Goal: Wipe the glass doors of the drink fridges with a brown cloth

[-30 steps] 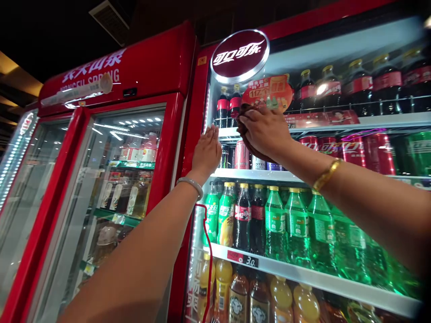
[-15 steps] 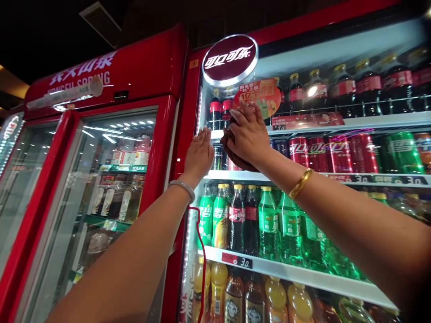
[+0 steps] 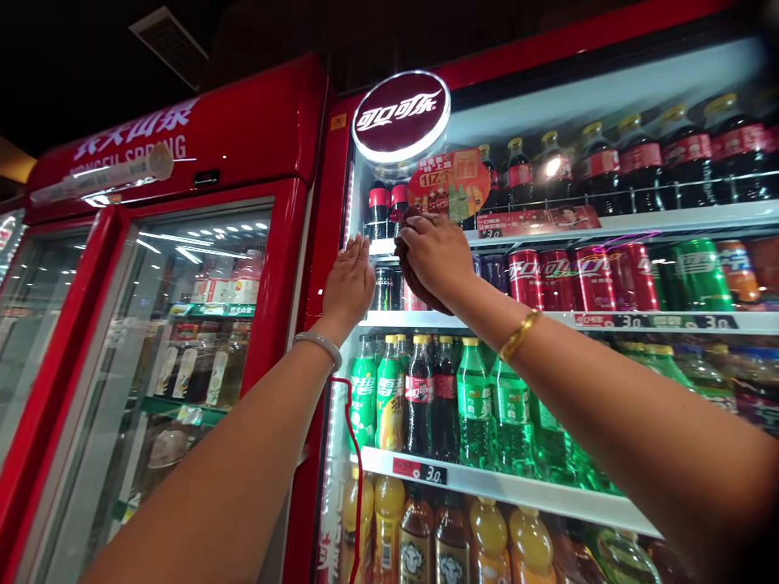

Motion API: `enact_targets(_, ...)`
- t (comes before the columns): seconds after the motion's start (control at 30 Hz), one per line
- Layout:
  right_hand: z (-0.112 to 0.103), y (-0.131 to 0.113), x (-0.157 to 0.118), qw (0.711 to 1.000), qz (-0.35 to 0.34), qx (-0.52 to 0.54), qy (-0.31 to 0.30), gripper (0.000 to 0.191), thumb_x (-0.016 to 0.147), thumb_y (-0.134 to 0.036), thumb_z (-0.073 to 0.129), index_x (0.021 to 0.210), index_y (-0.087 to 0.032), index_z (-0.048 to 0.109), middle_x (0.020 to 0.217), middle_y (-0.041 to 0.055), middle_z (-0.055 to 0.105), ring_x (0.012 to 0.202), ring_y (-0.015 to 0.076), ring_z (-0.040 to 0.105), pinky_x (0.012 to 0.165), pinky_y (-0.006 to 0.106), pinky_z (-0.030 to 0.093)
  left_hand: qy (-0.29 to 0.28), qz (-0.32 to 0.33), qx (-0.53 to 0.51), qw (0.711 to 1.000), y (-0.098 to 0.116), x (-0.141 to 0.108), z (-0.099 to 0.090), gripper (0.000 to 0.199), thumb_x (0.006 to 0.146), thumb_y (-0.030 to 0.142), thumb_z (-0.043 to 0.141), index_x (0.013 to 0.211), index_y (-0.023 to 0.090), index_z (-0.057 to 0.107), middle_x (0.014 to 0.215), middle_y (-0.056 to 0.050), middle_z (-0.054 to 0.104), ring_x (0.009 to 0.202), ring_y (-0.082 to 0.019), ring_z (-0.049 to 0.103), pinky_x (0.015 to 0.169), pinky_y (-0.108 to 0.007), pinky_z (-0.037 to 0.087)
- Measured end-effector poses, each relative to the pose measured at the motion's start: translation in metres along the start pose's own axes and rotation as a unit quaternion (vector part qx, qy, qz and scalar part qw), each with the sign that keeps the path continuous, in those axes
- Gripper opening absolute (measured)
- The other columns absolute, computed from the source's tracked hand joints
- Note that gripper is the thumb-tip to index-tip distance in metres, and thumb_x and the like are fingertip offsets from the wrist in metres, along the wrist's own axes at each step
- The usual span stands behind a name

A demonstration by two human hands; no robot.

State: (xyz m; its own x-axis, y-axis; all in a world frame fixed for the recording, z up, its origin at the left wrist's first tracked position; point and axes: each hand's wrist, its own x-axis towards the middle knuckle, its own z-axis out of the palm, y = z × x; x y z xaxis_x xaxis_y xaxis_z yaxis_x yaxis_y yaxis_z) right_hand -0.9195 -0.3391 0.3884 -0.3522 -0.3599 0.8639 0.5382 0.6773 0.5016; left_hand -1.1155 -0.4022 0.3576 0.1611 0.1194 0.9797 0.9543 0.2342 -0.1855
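My right hand (image 3: 439, 253) presses a bunched dark brown cloth (image 3: 419, 280) to the glass door of the drinks fridge, just below a round red sticker (image 3: 449, 185). Its fingers are curled over the cloth, and a gold bangle circles that wrist. Lower left of it, my left hand (image 3: 348, 284) lies with fingers stretched upward, close together, against the left edge of the same door. That palm is hidden, and a grey bangle sits on the wrist. Both arms reach up and forward.
Behind the glass, shelves (image 3: 499, 480) hold cola bottles, cans (image 3: 557, 276) and green soda bottles (image 3: 475, 397). A lit round sign (image 3: 402, 115) juts out above my hands. A thin red cord (image 3: 359, 487) hangs along the door's left side. Another red fridge (image 3: 243, 130) stands at left.
My right hand has slid down with the cloth, uncovering the lower part of the round sticker, and its fingers are more curled. My left hand keeps its place; the view has shifted slightly.
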Motion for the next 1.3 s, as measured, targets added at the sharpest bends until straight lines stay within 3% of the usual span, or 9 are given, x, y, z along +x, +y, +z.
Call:
enact_targets(0.1,0.004,-0.008,-0.022,0.999,0.038,-0.011,0.023,0.043,0.106,-0.026,0.033,0.132,-0.015,0.065,0.150,0.0156,0.057,0.139,0.0346,0.044,0.117,0.054,0.031,0.007,-0.015,0.004,1.000,0.005,-0.003,0.002,0.061,0.107,0.030,0.021,0.166,0.014,0.024,0.175,-0.011,0.024,0.163,-0.019,0.018,0.135,-0.043,0.017)
enact_targets(0.27,0.017,-0.032,-0.012,0.999,-0.035,0.005,-0.004,0.037,0.105,-0.024,0.037,0.123,-0.017,0.068,0.139,0.0127,0.065,0.130,0.0296,0.052,0.114,0.048,0.037,-0.012,-0.018,0.007,1.000,0.012,-0.014,-0.001,0.061,0.108,0.032,0.021,0.165,0.010,0.027,0.175,-0.014,0.023,0.163,-0.024,0.015,0.135,-0.046,0.015)
enact_targets(0.4,0.006,-0.002,0.000,1.000,-0.008,0.014,0.016,0.037,0.105,-0.026,0.039,0.122,-0.017,0.070,0.138,0.0129,0.066,0.130,0.0313,0.053,0.110,0.050,0.040,-0.023,0.003,-0.006,1.000,0.008,-0.025,-0.003,0.061,0.109,0.035,0.021,0.166,0.014,0.024,0.176,-0.011,0.018,0.164,-0.022,0.012,0.135,-0.046,0.014)
enact_targets(0.53,-0.010,0.026,-0.037,0.996,0.056,-0.021,0.066,0.039,0.106,-0.027,0.038,0.130,-0.020,0.068,0.146,0.0092,0.062,0.138,0.0310,0.047,0.119,0.051,0.033,-0.016,-0.006,-0.019,1.000,0.006,-0.031,0.001,0.061,0.109,0.035,0.021,0.168,0.020,0.019,0.177,-0.006,0.014,0.164,-0.019,0.008,0.135,-0.046,0.013)
enact_targets(0.67,-0.007,0.005,-0.062,0.998,0.020,-0.051,0.026,0.037,0.106,-0.027,0.040,0.128,-0.020,0.068,0.145,0.0095,0.063,0.133,0.0308,0.050,0.119,0.051,0.032,-0.004,-0.023,-0.016,1.000,0.010,-0.031,0.003,0.061,0.108,0.035,0.023,0.167,0.018,0.024,0.176,-0.008,0.018,0.164,-0.021,0.012,0.135,-0.046,0.015)
enact_targets(0.8,0.004,-0.015,-0.034,0.998,-0.046,-0.031,-0.003,0.036,0.106,-0.025,0.037,0.123,-0.018,0.069,0.141,0.0116,0.064,0.130,0.0291,0.051,0.118,0.049,0.032,0.002,-0.007,-0.014,1.000,0.010,-0.031,0.001,0.061,0.108,0.036,0.022,0.166,0.016,0.027,0.175,-0.010,0.022,0.163,-0.022,0.017,0.134,-0.046,0.017)
enact_targets(1.03,-0.024,0.052,-0.034,0.995,0.068,-0.059,0.050,0.038,0.105,-0.028,0.040,0.130,-0.022,0.068,0.144,0.0098,0.062,0.129,0.0312,0.050,0.108,0.048,0.037,0.003,-0.004,-0.012,1.000,0.000,-0.032,0.003,0.062,0.108,0.039,0.020,0.168,0.019,0.022,0.176,-0.008,0.020,0.164,-0.020,0.014,0.135,-0.046,0.015)
enact_targets(1.17,-0.027,0.046,-0.057,0.993,0.055,-0.097,0.038,0.037,0.105,-0.026,0.039,0.128,-0.020,0.068,0.142,0.0107,0.064,0.126,0.0314,0.050,0.109,0.049,0.035,0.008,-0.023,-0.010,1.000,0.020,-0.029,0.009,0.063,0.107,0.034,0.024,0.167,0.014,0.023,0.175,-0.014,0.019,0.164,-0.025,0.014,0.134,-0.052,0.015)
enact_targets(1.3,-0.015,0.021,-0.035,0.997,-0.017,-0.076,0.016,0.034,0.105,-0.025,0.039,0.120,-0.019,0.069,0.138,0.0128,0.065,0.123,0.0303,0.051,0.113,0.049,0.033,0.013,-0.019,-0.010,1.000,0.061,-0.020,0.012,0.063,0.104,0.027,0.028,0.163,0.004,0.028,0.172,-0.021,0.023,0.163,-0.029,0.016,0.134,-0.057,0.013)
